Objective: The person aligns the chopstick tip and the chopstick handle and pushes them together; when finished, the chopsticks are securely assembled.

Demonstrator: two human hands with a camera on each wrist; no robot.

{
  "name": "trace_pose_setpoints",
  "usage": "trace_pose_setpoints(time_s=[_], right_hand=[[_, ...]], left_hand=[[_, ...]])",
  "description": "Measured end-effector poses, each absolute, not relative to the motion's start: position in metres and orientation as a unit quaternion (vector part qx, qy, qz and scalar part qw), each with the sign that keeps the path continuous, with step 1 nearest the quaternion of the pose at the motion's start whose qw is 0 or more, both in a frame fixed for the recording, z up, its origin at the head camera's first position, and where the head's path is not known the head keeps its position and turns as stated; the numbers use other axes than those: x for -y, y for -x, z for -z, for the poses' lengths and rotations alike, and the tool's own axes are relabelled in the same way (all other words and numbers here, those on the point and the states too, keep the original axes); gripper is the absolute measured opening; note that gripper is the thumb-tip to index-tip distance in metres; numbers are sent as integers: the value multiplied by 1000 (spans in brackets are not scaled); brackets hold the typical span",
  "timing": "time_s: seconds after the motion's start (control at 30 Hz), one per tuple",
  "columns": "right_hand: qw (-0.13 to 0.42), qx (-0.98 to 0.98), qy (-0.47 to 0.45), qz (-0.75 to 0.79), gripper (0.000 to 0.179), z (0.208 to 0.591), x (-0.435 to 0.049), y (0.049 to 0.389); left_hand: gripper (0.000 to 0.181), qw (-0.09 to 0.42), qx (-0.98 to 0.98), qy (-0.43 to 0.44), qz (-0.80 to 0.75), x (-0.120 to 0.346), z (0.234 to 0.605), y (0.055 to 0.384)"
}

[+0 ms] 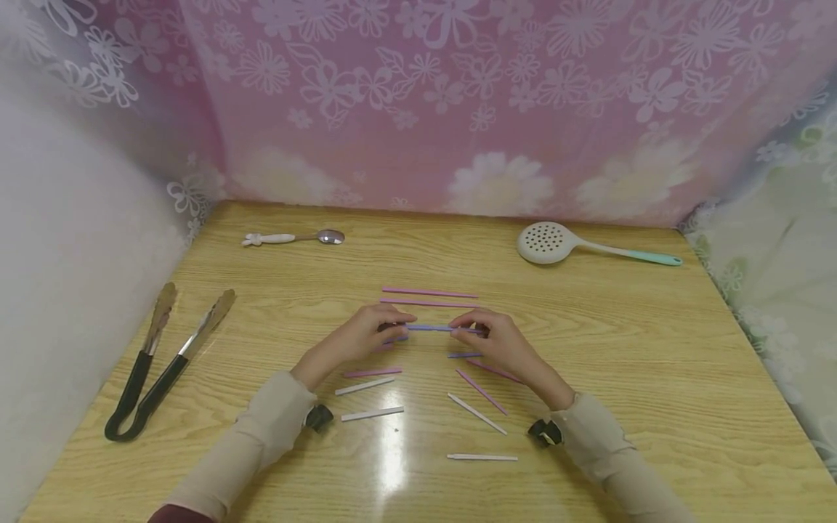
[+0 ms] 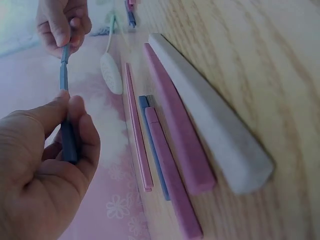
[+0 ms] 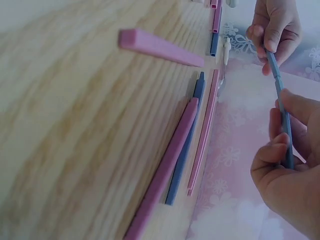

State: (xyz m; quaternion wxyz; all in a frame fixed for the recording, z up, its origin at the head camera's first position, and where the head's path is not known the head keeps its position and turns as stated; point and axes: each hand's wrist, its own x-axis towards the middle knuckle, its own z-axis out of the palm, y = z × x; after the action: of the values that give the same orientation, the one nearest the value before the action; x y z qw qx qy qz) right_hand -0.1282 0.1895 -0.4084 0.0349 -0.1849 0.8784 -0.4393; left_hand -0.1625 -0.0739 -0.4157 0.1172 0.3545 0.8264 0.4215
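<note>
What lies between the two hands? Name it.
In the head view, a blue stick spans the gap, pinched by the left hand and the right hand.

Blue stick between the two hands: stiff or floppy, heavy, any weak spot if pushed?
The blue stick is probably stiff: it spans from left hand to right hand without visible sag. Likely light, given how slim it is. The step along its length might be a joint, so a sideways push could make it give there.
</note>
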Motion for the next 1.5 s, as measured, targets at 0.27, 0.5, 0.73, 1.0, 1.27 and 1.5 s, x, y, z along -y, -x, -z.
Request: trace_pose_setpoints(time_s=[0.27, 0.5, 0.73, 1.0, 1.27, 1.5], right_hand=[[15, -879, 190, 437, 12, 406, -186, 126], [-10, -871, 202, 448, 10, 405, -184, 124], [-23, -866, 208, 455, 10, 409, -182, 123], [-58, -868, 232, 434, 9, 406, -175, 125], [-26, -877, 235, 419, 10, 402, -174, 124], [53, -873, 221, 431, 28, 406, -188, 127]], left_hand=[[26, 126, -824, -362, -418, 70, 415, 158], [26, 96, -813, -382, -429, 69, 414, 156], [27, 94, -810, -382, -435, 69, 412, 156], [29, 105, -809, -356, -456, 74, 410, 153], [24, 94, -812, -352, -456, 73, 415, 154], [25, 107, -830, -346, -425, 69, 419, 156]])
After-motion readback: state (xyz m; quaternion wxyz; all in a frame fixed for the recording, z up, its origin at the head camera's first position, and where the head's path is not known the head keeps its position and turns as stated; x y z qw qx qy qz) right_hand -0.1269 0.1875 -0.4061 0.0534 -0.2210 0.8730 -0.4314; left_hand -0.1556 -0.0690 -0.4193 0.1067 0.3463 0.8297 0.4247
